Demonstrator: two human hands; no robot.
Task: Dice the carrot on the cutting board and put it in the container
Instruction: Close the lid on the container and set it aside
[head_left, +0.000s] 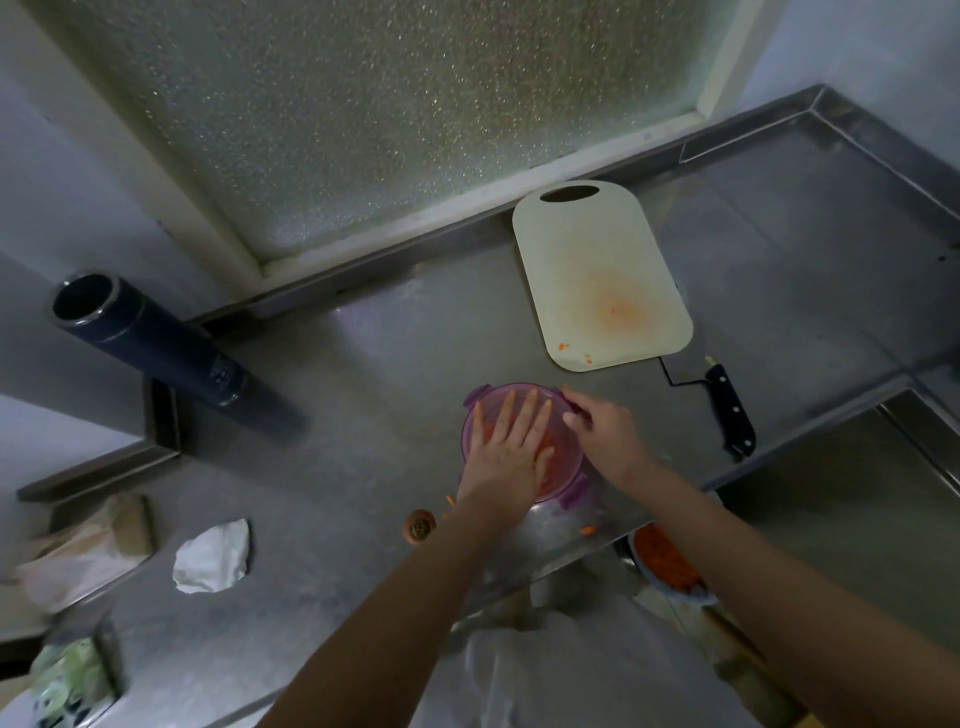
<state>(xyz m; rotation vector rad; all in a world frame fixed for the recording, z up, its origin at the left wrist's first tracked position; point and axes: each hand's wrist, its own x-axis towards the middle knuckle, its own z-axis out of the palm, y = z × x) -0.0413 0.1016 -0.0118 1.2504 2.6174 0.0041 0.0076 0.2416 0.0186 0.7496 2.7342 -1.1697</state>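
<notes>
On the steel counter (363, 364), left hand (506, 457) flat on container (563, 467), right hand (605, 434) pinching its clip.

Left hand (506, 447) flat, right hand (605, 434) pinching.

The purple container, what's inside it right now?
Through the purple container and its clear lid, orange diced carrot shows. The left hand lies flat on the lid and covers most of it, so how full it is cannot be seen.

The container (524, 441) sits just before the cutting board (597, 270), knife (727, 405) to the right.
</notes>
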